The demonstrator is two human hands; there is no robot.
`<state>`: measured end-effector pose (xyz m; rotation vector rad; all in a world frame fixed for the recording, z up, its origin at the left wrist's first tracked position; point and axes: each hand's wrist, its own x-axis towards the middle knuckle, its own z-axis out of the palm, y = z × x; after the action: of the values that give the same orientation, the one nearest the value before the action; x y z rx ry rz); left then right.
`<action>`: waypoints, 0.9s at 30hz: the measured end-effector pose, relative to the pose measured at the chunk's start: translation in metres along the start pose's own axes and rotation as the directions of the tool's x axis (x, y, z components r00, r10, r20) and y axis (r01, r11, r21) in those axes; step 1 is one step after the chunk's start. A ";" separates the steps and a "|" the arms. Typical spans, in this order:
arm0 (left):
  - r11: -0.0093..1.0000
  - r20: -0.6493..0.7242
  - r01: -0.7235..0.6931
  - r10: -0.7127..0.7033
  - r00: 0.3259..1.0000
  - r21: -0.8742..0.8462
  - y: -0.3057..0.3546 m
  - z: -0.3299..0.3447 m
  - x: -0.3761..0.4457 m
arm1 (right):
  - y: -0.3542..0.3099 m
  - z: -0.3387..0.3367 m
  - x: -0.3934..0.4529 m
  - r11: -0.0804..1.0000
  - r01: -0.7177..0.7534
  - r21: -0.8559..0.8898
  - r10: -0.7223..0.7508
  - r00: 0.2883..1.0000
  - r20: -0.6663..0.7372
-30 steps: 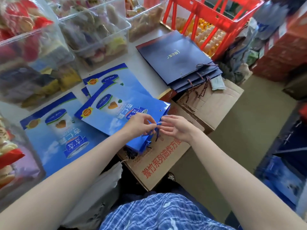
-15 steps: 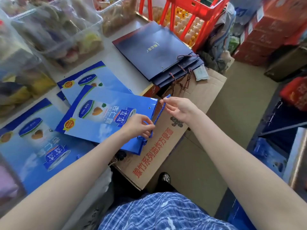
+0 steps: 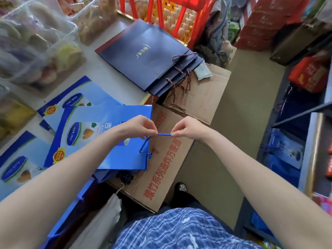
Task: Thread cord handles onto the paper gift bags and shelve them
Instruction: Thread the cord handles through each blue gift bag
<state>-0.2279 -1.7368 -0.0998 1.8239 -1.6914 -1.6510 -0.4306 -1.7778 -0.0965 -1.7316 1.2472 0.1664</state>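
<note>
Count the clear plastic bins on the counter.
3 show. One big bin at far left, one behind it at the top centre, and part of one at the left edge. More may lie outside the frame.

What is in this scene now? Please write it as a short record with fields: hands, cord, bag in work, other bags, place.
left hand: left hand pinches the cord
right hand: right hand pinches the cord's other side
cord: blue cord stretched between both hands, running down to a hole in the bag
bag in work: light blue bag, flat, partly on a cardboard box
other bags: dark blue bags stacked, cords on some
place: white table
</note>
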 end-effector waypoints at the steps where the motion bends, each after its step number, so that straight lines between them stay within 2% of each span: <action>1: 1.000 -0.018 -0.008 0.007 1.000 -0.013 -0.002 -0.001 0.003 | 0.001 -0.001 0.001 0.998 0.010 -0.065 -0.011 1.000 -0.020; 3: 0.994 -0.130 -0.037 0.050 0.990 0.103 -0.007 -0.006 0.014 | 0.003 -0.003 0.004 0.981 -0.009 -0.191 0.003 1.000 -0.030; 5: 0.898 -0.172 -0.069 0.158 0.972 0.435 -0.010 -0.014 0.029 | 0.007 -0.006 0.003 0.960 -0.041 -0.277 0.026 0.998 -0.058; 6: 0.787 -0.107 -0.081 0.184 0.977 0.612 -0.011 -0.017 0.037 | 0.009 -0.007 0.002 0.969 -0.051 -0.244 0.031 0.996 -0.085; 8: 0.486 0.063 -0.119 0.129 0.990 0.866 -0.009 -0.020 0.049 | 0.011 -0.011 -0.002 0.999 -0.042 0.015 0.044 0.987 -0.152; 9: 0.350 0.105 -0.135 0.103 0.989 0.927 -0.007 -0.021 0.055 | 0.012 -0.015 -0.005 0.990 -0.028 0.136 0.056 0.978 -0.200; 11: 0.200 0.103 -0.127 0.126 0.987 0.972 -0.008 -0.024 0.061 | 0.017 -0.023 -0.007 0.963 -0.037 0.267 0.114 0.954 -0.278; 13: 0.148 0.049 -0.077 0.187 0.981 0.986 -0.007 -0.033 0.062 | 0.021 -0.031 -0.008 0.947 -0.077 0.312 0.191 0.916 -0.352; 16: 0.137 -0.022 -0.016 0.270 0.963 0.990 -0.007 -0.047 0.065 | 0.032 -0.039 -0.009 0.914 -0.113 0.389 0.295 0.845 -0.446; 21: 0.081 -0.156 0.135 0.398 0.904 0.988 0.000 -0.060 0.068 | 0.040 -0.046 -0.011 0.863 -0.090 0.496 0.370 0.783 -0.500; 25: 0.120 -0.247 0.216 0.406 0.880 0.969 0.012 -0.067 0.058 | 0.035 -0.051 -0.012 0.850 -0.099 0.518 0.414 0.734 -0.538; 27: 0.106 -0.256 0.233 0.377 0.890 0.967 0.017 -0.067 0.050 | 0.027 -0.052 -0.012 0.845 -0.099 0.526 0.427 0.717 -0.552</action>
<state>-0.1995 -1.8169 -0.0909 2.0882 -2.8085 0.4669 -0.4780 -1.8090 -0.0783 -1.1849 1.8742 -0.5931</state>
